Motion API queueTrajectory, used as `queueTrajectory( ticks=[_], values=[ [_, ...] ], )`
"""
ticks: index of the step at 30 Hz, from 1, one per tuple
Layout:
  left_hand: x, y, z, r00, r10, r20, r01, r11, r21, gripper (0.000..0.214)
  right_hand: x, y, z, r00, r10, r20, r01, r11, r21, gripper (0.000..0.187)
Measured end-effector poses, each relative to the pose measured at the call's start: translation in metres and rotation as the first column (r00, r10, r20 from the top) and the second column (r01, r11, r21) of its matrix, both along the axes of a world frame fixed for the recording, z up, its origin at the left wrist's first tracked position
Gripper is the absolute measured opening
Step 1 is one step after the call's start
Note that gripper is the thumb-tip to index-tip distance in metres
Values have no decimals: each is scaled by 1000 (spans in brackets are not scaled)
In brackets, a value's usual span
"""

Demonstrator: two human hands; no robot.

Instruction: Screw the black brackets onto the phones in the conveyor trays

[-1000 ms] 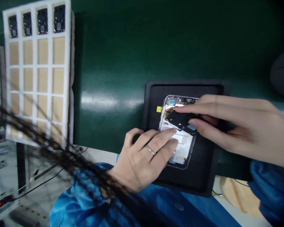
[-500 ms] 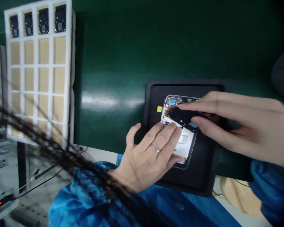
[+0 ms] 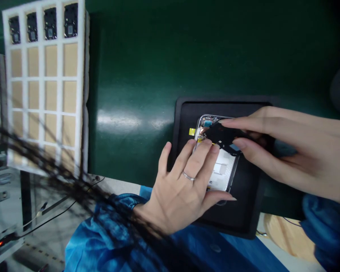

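Observation:
An opened phone (image 3: 221,176) lies on a black tray, with its white battery and part of its circuit board showing. My left hand (image 3: 184,181), wearing a ring, rests flat over the phone's left side, fingers stretched out and thumb near its bottom edge. Between the thumb and fingers of my right hand (image 3: 294,151) is a thin black cover plate (image 3: 222,134) with a grey-blue patch. It covers the upper part of the phone; whether it is seated there I cannot tell. A yellow tab (image 3: 192,131) sticks out at the phone's left edge.
The black tray (image 3: 248,211) sits at the front edge of a green table (image 3: 136,75). At the left stands a white foam tray (image 3: 42,78) with several black parts (image 3: 70,20) in its top row. Blurred dark strands (image 3: 73,185) cross the lower left. A wooden stool (image 3: 289,236) is below right.
My right hand has shifted slightly right with the black cover plate, whose angle has changed. My left fingertips have moved up a little, and the left thumb has stretched right across the phone's bottom edge.

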State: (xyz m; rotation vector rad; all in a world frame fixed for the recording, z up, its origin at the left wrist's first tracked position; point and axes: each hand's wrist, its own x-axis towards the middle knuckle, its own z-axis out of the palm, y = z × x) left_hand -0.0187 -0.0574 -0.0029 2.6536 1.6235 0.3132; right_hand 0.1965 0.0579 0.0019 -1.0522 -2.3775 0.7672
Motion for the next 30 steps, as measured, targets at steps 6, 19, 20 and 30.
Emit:
queueTrajectory(
  ticks=[6, 19, 20, 30],
  values=[
    [-1, 1, 6, 998, 17, 60, -17, 1000, -14, 70, 1, 1, -2, 1000, -10, 16, 10, 1000, 6, 41],
    [-5, -2, 4, 994, 51, 92, -52, 999, 0, 60, 0, 1, -4, 999, 41, 19, -39, 997, -72, 42],
    [-4, -1, 3, 994, 56, 89, -57, 998, 5, 60, 0, 1, -4, 999, 36, 22, -34, 996, -76, 42],
    [0, 1, -2, 994, 71, 89, -74, 997, 28, 61, -1, 2, -4, 1000, 28, 12, -27, 998, -51, 43]
  ],
)
